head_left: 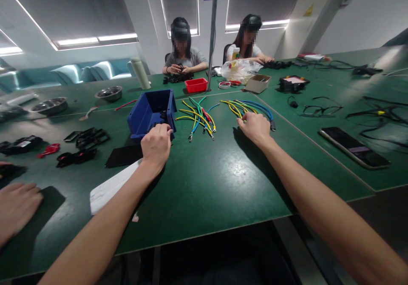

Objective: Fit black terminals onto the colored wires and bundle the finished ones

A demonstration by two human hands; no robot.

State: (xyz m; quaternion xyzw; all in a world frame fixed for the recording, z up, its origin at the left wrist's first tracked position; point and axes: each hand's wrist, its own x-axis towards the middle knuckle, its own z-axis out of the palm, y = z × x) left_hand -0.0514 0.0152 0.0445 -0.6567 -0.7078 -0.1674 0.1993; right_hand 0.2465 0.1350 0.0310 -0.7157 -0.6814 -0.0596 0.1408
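My left hand (157,144) is at the near edge of a blue plastic bin (135,123), its fingers curled at the front rim. Black parts (163,117) lie inside that bin, and whatever the fingers pinch is hidden. On the right, my right hand (255,126) is closed at the near end of a bundle of wires (251,105) in yellow, green and blue, and its fingertips are partly hidden. Between the hands lies a loose pile of wires (197,117) with metal ring terminals, yellow, green, blue and red.
Left of the bin are black plastic parts (91,139), a dark flat plate (123,156) and a white sheet (110,189). Another person's hand (19,206) rests at far left. A phone (353,146) and glasses (321,109) lie right. A pole (212,34) stands behind.
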